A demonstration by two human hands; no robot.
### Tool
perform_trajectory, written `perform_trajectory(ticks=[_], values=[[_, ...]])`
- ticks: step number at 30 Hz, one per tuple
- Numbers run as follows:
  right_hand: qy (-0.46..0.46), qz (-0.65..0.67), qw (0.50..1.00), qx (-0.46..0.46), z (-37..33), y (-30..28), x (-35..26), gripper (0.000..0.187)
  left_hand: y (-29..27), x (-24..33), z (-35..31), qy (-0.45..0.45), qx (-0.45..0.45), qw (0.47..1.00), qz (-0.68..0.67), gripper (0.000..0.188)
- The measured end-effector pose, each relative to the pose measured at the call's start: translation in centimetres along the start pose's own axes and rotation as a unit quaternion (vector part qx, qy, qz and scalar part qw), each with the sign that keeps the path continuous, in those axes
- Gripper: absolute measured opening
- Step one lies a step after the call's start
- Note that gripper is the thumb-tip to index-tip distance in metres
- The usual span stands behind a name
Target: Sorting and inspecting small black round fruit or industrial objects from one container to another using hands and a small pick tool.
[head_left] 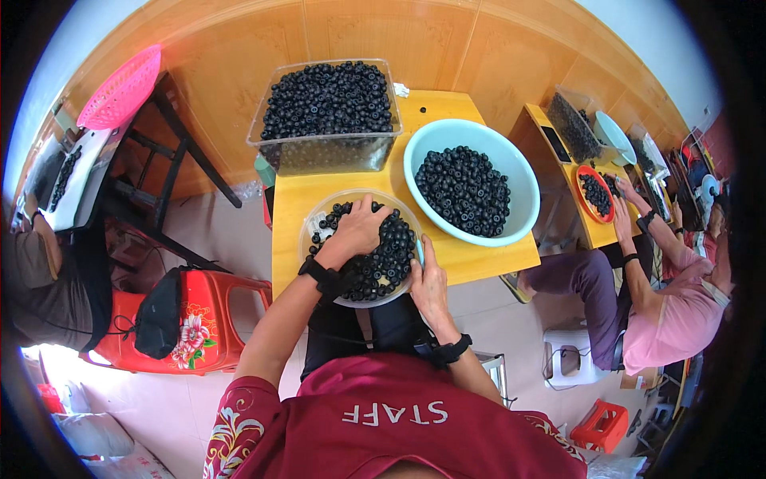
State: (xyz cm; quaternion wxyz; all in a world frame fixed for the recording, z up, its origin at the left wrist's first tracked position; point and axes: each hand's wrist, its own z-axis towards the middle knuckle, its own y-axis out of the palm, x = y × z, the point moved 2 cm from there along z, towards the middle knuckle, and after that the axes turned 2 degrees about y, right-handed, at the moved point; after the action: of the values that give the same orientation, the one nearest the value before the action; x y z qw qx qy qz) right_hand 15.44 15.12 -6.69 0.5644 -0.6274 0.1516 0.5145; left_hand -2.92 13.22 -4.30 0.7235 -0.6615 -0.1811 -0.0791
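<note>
A round clear tray [313,214] sits at the near edge of the yellow table, holding a layer of small black round pieces [389,249] with holes in their middles. My left hand [361,230] rests on these pieces, fingers stretched forward and partly spread. Beside the tray's right rim, my right hand [429,286] closes thumb and fingers round a slim light-blue piece [420,252], whose kind I cannot make out. More black pieces lie in a light-blue basin [523,184] at the right. A clear rectangular bin [335,156] heaped with them stands behind the tray.
The yellow table [303,188] also bears one loose black piece [423,109]. At left are a red stool [219,319] with a black pouch [159,315], and a pink basket [124,88]. To the right, a co-worker's hands [625,215] are at an orange tray [586,209].
</note>
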Motion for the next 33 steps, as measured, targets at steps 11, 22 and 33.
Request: perform_trajectory(ticks=[11, 22, 33], values=[[-0.023, 0.004, 0.999, 0.031, 0.3, 0.4, 0.8, 0.051, -1.7, 0.7, -6.3, 0.057, -0.012, 0.987, -0.152, 0.028], [-0.015, -0.004, 1.000, 0.016, 0.4, -0.2, -0.2, 0.050, -3.0, 2.8, -6.2, 0.012, 0.043, 0.965, -0.259, 0.031], [-0.020, 0.032, 0.999, 0.031, -0.2, 0.2, 0.5, 0.051, 0.7, 3.6, -1.0, 0.141, -0.018, 0.987, -0.078, 0.037]])
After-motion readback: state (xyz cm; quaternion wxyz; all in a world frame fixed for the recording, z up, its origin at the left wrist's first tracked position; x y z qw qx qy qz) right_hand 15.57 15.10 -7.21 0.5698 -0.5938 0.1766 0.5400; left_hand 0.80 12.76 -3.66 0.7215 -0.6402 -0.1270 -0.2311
